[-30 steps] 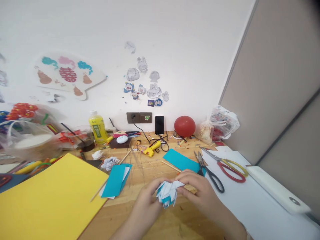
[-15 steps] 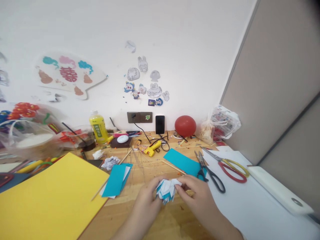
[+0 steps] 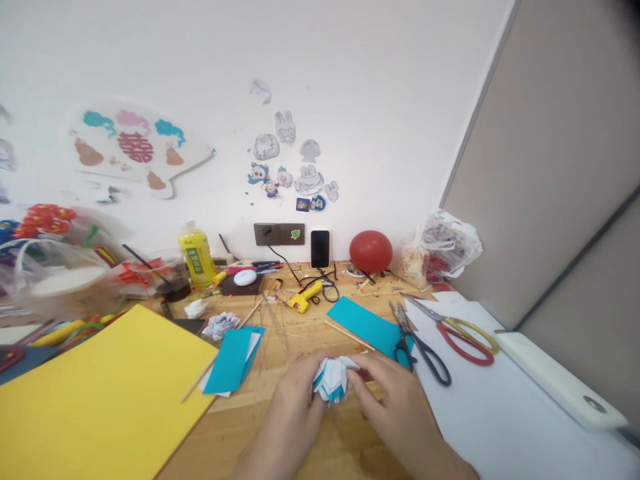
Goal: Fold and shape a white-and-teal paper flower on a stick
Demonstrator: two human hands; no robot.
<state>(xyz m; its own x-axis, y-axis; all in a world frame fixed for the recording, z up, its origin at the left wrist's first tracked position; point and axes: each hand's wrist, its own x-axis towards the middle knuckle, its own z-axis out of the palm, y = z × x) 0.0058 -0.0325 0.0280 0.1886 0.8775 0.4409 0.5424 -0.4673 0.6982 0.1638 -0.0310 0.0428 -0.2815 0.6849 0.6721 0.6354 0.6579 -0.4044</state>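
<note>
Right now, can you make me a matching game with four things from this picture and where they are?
Things:
1. folded white-and-blue paper piece
2. round red balloon
3. black-handled metal scissors
4. large flat yellow paper sheet

Places:
A. right end of the flat blue paper rectangle
B. left side of the brown wooden table
C. between the left hand and right hand
D. right of the upright black-screened phone

Pairs: 1-C, 2-D, 3-A, 4-B
</note>
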